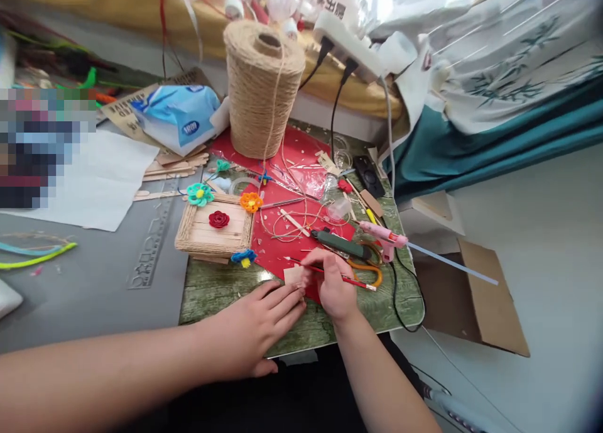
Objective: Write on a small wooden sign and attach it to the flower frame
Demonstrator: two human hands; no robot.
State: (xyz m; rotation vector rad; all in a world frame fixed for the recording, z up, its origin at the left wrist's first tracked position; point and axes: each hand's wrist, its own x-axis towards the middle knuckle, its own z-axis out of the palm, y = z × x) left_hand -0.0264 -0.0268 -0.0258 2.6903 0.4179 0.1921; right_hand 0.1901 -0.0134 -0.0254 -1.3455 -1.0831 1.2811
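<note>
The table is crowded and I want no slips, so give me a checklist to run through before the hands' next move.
1. Slim red pencil gripped in the right hand: ok.
2. Small flat tan piece has the left hand's fingertips at it: ok.
3. Pencil tip touching that piece: cannot tell.
4. Orange-handled scissors well away from the right hand: not ok, they lie close beside it.
5. Pink plastic glue gun cool: cannot tell, heat does not show.
6. Flat red sheet free of loose items: not ok, a flat pale wooden stick lies on it.
</note>
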